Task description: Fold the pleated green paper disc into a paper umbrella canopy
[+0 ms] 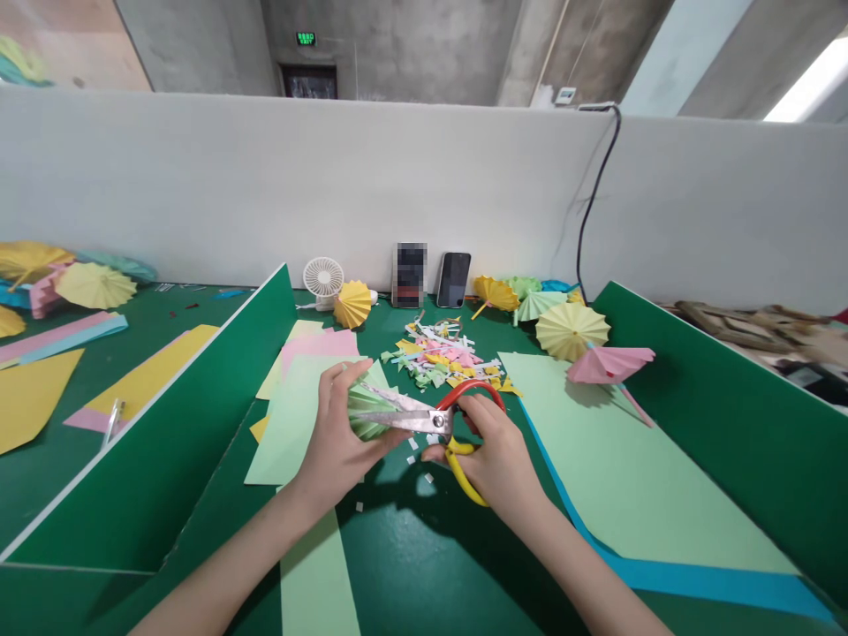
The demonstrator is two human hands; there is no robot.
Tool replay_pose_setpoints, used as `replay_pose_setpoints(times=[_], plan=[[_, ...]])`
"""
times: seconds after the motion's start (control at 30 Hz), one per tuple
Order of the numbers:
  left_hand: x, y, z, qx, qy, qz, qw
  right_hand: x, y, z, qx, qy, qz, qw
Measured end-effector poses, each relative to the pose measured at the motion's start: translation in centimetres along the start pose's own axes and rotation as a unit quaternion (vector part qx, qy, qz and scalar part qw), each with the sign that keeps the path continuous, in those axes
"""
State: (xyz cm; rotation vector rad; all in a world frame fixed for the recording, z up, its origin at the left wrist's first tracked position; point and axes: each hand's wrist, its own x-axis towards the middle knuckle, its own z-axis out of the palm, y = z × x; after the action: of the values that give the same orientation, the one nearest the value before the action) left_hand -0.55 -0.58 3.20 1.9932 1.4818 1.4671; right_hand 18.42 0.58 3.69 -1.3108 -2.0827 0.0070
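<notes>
My left hand [337,442] is closed around a pleated piece of light green paper [369,415], partly hidden behind the fingers and blades. In my right hand [496,450] is a pair of scissors [430,420] with one red and one yellow handle loop. Its blades are parted and point left, lying across the green paper; whether they touch it I cannot tell. Light green sheets [291,433] lie beneath and left of my left hand. Tiny white paper bits [428,478] are scattered on the green table below the scissors.
Paper scraps [441,353] are heaped beyond my hands. Two phones [454,279] and a small fan [323,277] stand by the white wall. Folded paper umbrellas [573,327] rest at right, by a large green sheet [636,459]. Low green partitions [165,424] flank both sides.
</notes>
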Motion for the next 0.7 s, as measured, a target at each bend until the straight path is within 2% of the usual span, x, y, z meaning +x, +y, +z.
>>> replay_pose_setpoints(times=[0.37, 0.7], plan=[[0.27, -0.56, -0.01, 0.039, 0.020, 0.034, 0.998, 0.14, -0.05, -0.21, 0.022, -0.037, 0.013, 0.999], [0.31, -0.32, -0.21, 0.031, 0.013, 0.026, 0.999, 0.28, -0.06, -0.48, 0.026, -0.051, 0.013, 0.998]])
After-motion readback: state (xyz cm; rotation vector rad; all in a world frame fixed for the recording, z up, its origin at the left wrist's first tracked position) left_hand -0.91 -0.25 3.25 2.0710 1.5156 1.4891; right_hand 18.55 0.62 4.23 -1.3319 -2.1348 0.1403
